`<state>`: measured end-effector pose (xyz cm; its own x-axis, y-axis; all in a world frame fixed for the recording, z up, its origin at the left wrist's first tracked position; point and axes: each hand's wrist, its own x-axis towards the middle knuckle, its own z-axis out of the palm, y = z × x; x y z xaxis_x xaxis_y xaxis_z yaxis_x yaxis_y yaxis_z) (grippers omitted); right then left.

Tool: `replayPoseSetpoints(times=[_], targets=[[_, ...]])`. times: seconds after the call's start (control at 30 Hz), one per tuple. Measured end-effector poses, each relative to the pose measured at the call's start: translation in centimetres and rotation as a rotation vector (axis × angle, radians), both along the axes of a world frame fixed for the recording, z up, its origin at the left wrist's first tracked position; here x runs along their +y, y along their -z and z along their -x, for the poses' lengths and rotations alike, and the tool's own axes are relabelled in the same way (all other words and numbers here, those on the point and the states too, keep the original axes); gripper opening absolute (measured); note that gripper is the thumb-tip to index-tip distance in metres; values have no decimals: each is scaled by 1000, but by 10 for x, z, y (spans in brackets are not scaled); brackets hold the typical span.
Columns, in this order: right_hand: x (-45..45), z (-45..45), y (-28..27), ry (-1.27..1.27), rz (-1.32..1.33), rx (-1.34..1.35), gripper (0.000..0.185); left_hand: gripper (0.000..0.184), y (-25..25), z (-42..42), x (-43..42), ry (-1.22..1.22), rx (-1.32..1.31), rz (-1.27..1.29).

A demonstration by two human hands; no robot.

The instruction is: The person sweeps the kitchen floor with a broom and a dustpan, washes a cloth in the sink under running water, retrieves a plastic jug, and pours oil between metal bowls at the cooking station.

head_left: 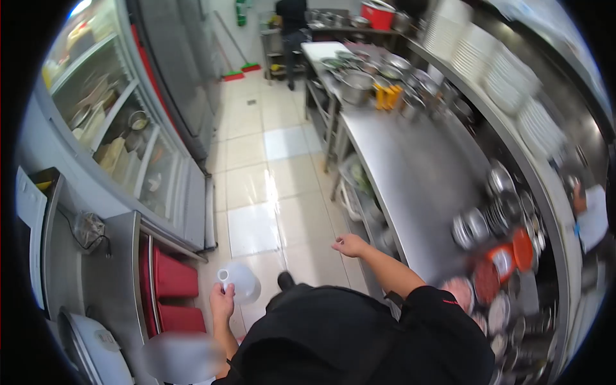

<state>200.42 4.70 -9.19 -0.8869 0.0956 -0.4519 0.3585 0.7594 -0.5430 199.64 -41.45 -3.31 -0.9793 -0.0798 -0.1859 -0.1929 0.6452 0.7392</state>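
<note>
My left hand point(222, 300) is closed on a translucent white plastic jug point(239, 283), gripping it near its round open mouth, over the tiled floor. My right hand point(348, 245) hangs in the air beside the edge of the steel table point(410, 173). Its fingers are curled together, and whether anything small is between them cannot be made out. A blurred pale round shape point(183, 357) lies below my left hand, in front of the left forearm.
On the left stand a glass-door fridge point(122, 128), red bins point(176, 276) and a rice cooker point(96, 350). Metal bowls point(356, 86) and stacked plates point(507, 77) are on the right. Another person point(293, 32) stands at the far end. Brooms point(250, 67) lean there.
</note>
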Motion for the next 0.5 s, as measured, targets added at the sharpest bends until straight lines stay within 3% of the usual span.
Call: replayPoseSetpoints(times=[0.1, 0.17, 0.23, 0.33, 0.4, 0.5], targets=[[23, 128, 1, -10, 51, 174, 50, 31, 4, 90, 9, -123, -106, 41], [46, 193, 8, 25, 41, 233, 50, 36, 68, 176, -7, -69, -171, 177], [74, 213, 56, 57, -43, 189, 55, 44, 107, 251, -4, -43, -245, 201], [113, 213, 86, -39, -81, -234, 51, 45, 120, 360, 17, 58, -314, 267], [132, 203, 119, 83, -81, -384, 51, 43, 77, 424, 58, 90, -376, 226], [143, 231, 89, 422, 196, -649, 51, 40, 78, 526, 89, 193, -376, 246]])
